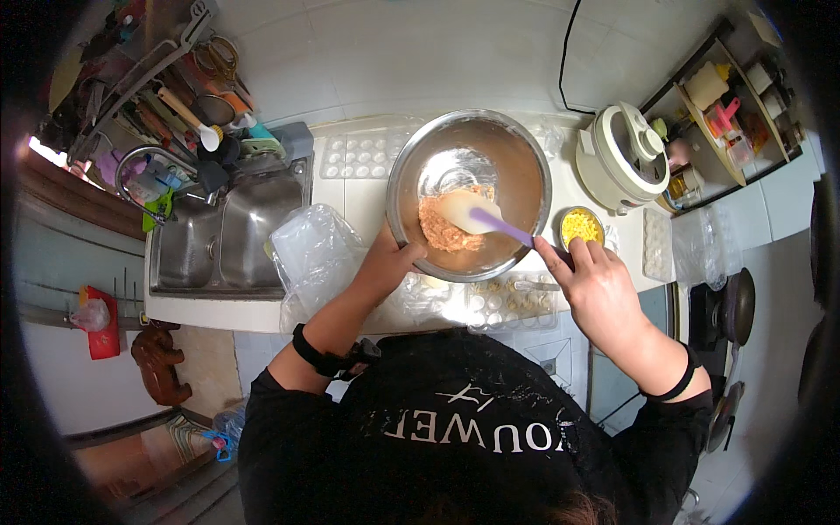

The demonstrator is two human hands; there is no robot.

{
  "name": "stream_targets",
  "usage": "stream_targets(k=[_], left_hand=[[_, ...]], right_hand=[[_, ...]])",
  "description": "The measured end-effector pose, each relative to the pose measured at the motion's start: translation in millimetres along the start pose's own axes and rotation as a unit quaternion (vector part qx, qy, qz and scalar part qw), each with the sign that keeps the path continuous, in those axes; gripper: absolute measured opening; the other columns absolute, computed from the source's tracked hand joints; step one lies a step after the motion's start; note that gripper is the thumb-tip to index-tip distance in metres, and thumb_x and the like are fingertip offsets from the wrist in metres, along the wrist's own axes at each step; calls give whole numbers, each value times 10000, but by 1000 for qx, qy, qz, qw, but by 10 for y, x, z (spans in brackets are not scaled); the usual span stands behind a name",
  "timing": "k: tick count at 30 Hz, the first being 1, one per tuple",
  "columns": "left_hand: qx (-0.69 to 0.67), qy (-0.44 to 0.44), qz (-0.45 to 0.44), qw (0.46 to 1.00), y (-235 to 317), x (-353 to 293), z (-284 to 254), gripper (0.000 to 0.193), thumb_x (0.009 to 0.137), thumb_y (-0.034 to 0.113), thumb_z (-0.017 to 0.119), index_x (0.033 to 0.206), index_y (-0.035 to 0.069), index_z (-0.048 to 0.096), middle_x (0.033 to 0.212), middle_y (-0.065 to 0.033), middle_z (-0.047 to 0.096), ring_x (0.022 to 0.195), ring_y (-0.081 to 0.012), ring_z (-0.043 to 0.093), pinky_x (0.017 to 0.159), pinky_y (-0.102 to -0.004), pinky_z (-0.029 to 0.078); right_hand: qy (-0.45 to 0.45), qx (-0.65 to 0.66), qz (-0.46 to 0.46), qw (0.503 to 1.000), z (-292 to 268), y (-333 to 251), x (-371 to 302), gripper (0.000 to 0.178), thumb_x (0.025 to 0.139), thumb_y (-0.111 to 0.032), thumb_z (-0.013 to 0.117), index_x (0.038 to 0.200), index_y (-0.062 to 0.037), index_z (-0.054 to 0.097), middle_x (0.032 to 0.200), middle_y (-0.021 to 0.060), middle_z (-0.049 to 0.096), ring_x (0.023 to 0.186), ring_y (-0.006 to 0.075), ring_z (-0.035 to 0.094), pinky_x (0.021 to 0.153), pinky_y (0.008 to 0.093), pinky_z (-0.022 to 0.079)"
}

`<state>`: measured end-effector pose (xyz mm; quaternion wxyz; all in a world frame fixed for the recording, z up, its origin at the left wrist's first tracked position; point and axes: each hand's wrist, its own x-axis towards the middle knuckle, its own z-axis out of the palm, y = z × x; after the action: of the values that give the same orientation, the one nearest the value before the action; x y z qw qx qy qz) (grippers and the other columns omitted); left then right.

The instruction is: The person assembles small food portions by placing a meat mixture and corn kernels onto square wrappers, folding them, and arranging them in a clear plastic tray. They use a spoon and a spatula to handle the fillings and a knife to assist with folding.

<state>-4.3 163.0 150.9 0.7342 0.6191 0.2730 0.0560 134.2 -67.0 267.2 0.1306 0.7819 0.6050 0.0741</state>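
A large steel mixing bowl [516, 175] sits over the counter, tilted or lifted I cannot tell. Inside it, a mound of orange-pink minced meat [444, 229] lies toward the near left. My left hand [391, 262] grips the bowl's near left rim, thumb over the edge. With my right hand [599, 284] I hold a spatula [499, 224] by its purple handle, index finger stretched along it. The spatula's pale blade rests on the meat. Just beyond my right hand stands a small bowl of yellow corn kernels [580, 227].
A white rice cooker [619, 159] stands at the back right. Clear plastic molds [512, 306] lie along the counter's front edge, and another mold [359, 157] lies behind the bowl. On the left are a plastic bag [319, 249] and a double steel sink [249, 227].
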Motion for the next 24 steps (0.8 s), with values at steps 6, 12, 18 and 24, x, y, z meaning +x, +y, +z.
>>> stream_targets(k=[6,12,18,24], left_hand=[[-2,19,14,1000,-39,35,-12,644,759,27,525,1340,-12,249,1154,-116,520,908,-156,593,626,-254,543],[14,-1,37,999,-15,46,-9,630,756,18,516,1337,3,271,1160,-112,522,937,-165,590,642,-257,542],[2,-26,-6,1000,68,25,-70,627,749,26,517,1338,21,303,1155,-98,528,957,-172,583,681,-282,535],[51,-58,-20,997,133,-31,-93,705,748,16,498,1397,46,222,1246,-113,476,1046,-190,545,783,-296,513]], right_hand=[[55,65,39,996,-158,144,-136,498,718,1,552,1196,-128,609,742,75,474,689,232,538,638,346,479],[61,90,49,993,-104,135,7,387,758,-26,576,1129,-111,646,723,101,502,662,243,561,589,351,478],[2,197,102,975,-106,386,-40,304,818,-64,544,1106,-102,633,707,144,589,637,326,612,601,412,500],[-40,278,161,946,-59,665,166,178,848,-107,557,967,-39,670,748,212,618,692,388,597,629,434,480]])
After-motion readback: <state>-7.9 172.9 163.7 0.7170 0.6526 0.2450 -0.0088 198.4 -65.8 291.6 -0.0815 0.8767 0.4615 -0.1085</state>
